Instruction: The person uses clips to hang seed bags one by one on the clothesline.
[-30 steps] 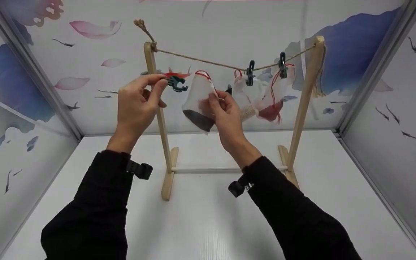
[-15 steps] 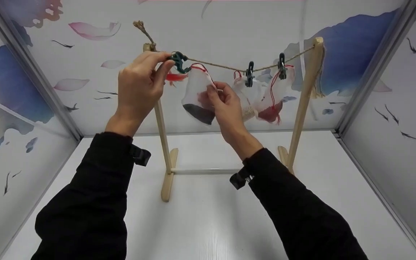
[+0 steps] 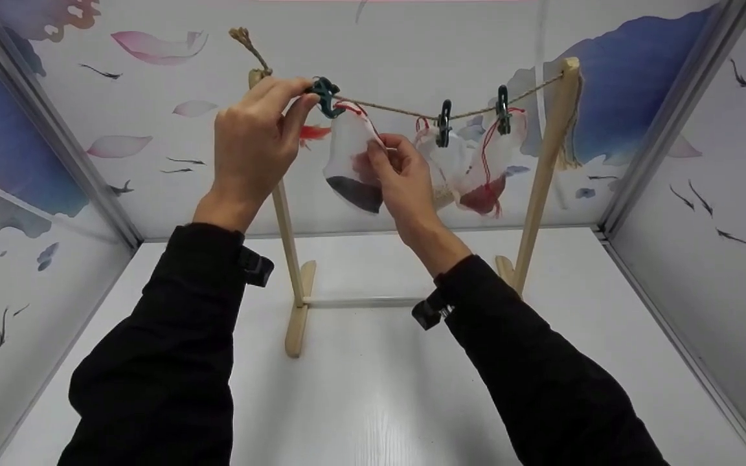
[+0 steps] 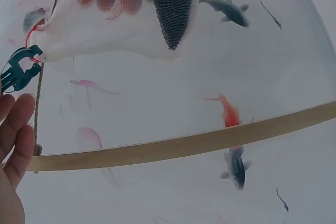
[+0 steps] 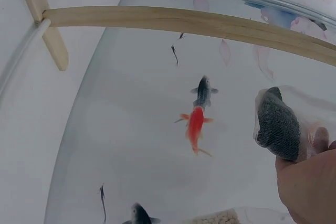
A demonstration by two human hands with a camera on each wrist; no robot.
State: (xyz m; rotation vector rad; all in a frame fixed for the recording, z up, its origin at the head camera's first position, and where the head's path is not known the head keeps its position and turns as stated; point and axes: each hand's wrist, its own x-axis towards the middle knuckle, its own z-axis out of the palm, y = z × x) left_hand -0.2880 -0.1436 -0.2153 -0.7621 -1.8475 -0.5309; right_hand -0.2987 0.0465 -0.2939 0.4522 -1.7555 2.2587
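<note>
My left hand pinches a dark green clothespin-like clip between thumb and fingers. In the left wrist view the clip's mouth is spread at the rope and overlaps the top corner of a sheer white drawstring pouch. My right hand pinches that pouch by its side, its red-corded mouth raised to the sagging rope. Dark fine grains fill the pouch's bottom, seen in the right wrist view beside the fingers.
Two more pouches hang by clips to the right, one with pale grains, one with reddish contents. Wooden posts carry the rope, joined low by a white rod. Printed walls enclose the white table.
My left hand has risen with the clip from below the rope to the rope and the pouch's top. My right hand has lifted the pouch slightly.
</note>
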